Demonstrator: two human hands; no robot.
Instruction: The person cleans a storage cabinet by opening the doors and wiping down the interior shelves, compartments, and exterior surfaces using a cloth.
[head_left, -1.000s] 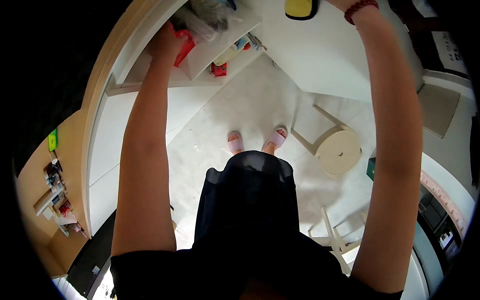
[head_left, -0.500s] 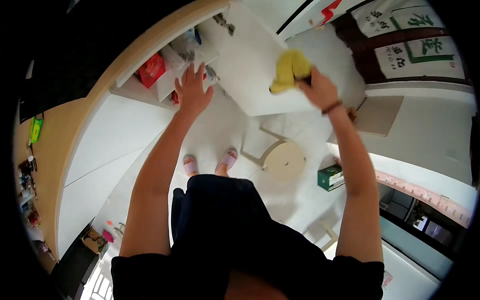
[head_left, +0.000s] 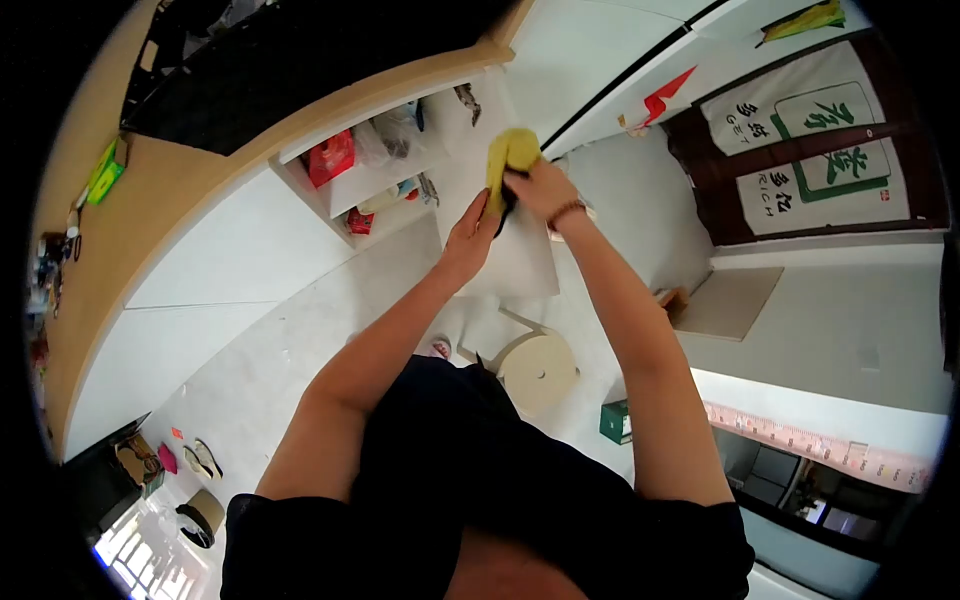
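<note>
A soft yellow cloth [head_left: 517,150] with a dark part hanging below it is bunched up in front of the white cabinet door. My right hand [head_left: 541,190], wearing a beaded bracelet, has its fingers wrapped round the cloth. From below and to the left, my left hand [head_left: 468,245] meets the cloth's lower end, its fingers closed at the edge; the exact grip is partly hidden. Behind both hands stands the cabinet door [head_left: 520,262], swung out on its hinge.
Left of the door, cabinet shelves hold a red bag [head_left: 331,158] and clear plastic bags. A round stool [head_left: 538,372] stands on the floor near my feet, with a green box [head_left: 616,423] to its right. A wooden counter [head_left: 190,205] curves along the left.
My right hand has brought the yellow cloth leftward. My left hand, spread and apart before, has moved right and down to meet it. The view has shifted.
</note>
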